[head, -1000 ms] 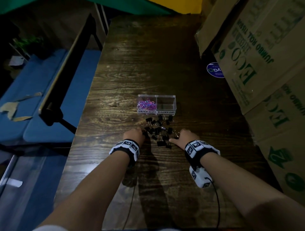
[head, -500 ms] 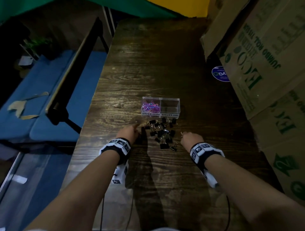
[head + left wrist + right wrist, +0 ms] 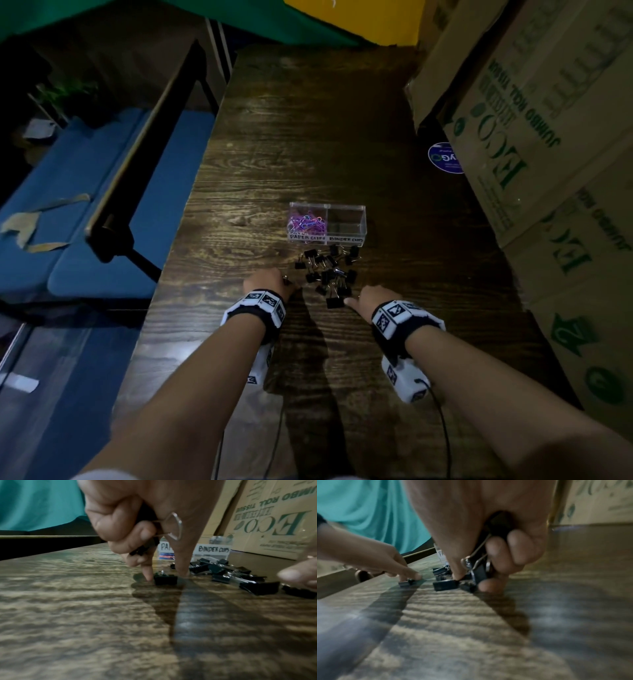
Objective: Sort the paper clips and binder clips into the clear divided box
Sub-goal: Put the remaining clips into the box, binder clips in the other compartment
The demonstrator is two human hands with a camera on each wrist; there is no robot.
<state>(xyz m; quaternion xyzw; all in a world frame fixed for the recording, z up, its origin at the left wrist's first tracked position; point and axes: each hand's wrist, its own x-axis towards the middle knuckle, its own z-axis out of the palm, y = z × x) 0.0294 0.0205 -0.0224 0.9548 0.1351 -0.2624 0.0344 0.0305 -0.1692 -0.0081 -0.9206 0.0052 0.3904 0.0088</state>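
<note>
Holding black metal binder clips [image 3: 145, 547] bunched in both hands' grip, left hand [image 3: 270, 284] and right hand [image 3: 375, 297] risk spilling some beside the clear plastic divided box [image 3: 327, 222] at twelve o'clock.

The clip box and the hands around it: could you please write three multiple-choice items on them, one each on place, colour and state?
1. Where do the loose binder clips lie?
A. inside the box
B. on the table, between the box and the hands
C. on the cardboard cartons

2. What colour are the clips in the box's left compartment?
A. pink and purple
B. black
C. yellow

3. What is the left hand doing?
A. lying flat and empty
B. lifting the box
C. gripping binder clips

Key: 1 B, the black pile sits on the table just short of the box; 2 A, the paper clips are pink-purple; 3 C, curled fingers hold clips in the left wrist view.
</note>
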